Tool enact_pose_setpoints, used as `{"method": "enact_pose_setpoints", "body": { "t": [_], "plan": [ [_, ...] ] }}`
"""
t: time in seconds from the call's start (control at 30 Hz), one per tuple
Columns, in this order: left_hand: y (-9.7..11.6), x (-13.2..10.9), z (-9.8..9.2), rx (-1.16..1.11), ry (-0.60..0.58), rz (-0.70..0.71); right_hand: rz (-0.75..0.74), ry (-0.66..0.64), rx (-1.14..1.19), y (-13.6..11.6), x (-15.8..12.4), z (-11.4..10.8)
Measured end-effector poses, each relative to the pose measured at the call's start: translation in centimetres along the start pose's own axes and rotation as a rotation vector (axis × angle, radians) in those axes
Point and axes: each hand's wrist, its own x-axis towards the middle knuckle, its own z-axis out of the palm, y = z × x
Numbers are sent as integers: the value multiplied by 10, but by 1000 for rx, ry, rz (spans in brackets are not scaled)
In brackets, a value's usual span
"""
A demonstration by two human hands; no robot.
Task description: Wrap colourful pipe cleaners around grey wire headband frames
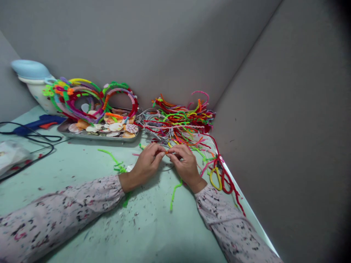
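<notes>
My left hand [148, 163] and my right hand [185, 165] meet over the table, thumbs and forefingers pinched close together. Between the fingertips shows a small bit of orange pipe cleaner [166, 152], mostly hidden by the fingers. A thin grey wire [168, 169] curves below the hands; whether it joins the orange piece, I cannot tell. Bright green pipe cleaner pieces lie around them: a kinked one [111, 156] left of my left hand, and a short one [172, 195] under my right wrist.
Behind my hands is a heap of colourful pipe cleaners [189, 113]. A metal tray [95, 137] holds seashells and wrapped headbands [120, 89]. Farther left are a blue glue gun [35, 124], a black cable [55, 143] and a blue-lidded bin [31, 69]. A yellow loop [215, 179] lies at right.
</notes>
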Motion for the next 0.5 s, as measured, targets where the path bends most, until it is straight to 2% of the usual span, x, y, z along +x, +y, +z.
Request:
{"method": "enact_pose_setpoints", "body": {
  "t": [0.5],
  "plan": [
    [-2, -2, 1, 98, -10, 55, 261, -254, 59, -4, -1, -2]
  ]
}}
